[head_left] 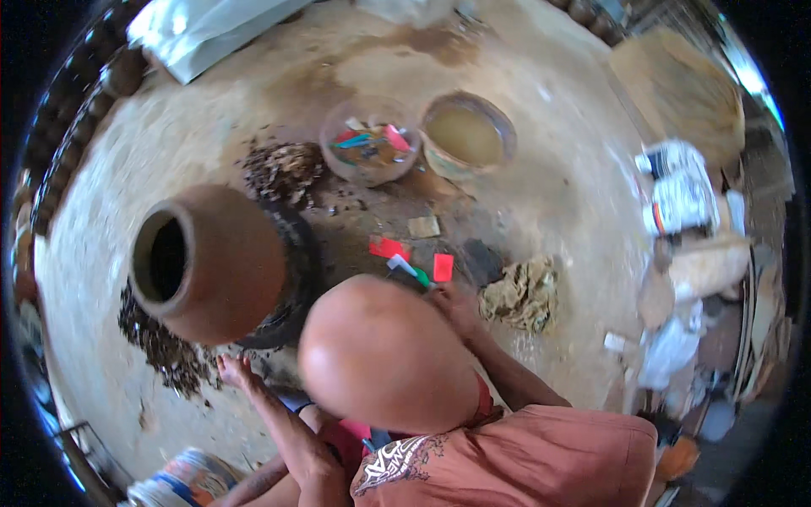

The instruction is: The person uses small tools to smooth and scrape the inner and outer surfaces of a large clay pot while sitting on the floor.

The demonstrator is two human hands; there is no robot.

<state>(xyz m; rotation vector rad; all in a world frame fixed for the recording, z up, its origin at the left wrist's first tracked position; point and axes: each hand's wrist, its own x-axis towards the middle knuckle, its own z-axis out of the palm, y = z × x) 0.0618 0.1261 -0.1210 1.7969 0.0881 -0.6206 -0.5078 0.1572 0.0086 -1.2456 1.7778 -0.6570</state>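
A large brown clay pot (232, 266) stands at the left on a dark round base (296, 262), its dark mouth visible. My left hand (234, 370) is low beside the pot, empty, its fingers apart, close to a heap of dark clay scraps (173, 359). My right hand (454, 306) reaches down in the middle of the floor, its fingers closed at the end of a small green-and-white tool (414, 272). A flat red piece (443, 268) and another red scrap (389, 248) lie beside that tool. Right of the hand is a crumpled tan cloth (522, 294).
A clear tub (369, 173) of colourful small tools and a basin (465, 139) of murky water stand farther back. More clay scraps (287, 169) lie left of the tub. White containers (680, 186) and sacks line the right side; a white sheet (207, 34) lies far left.
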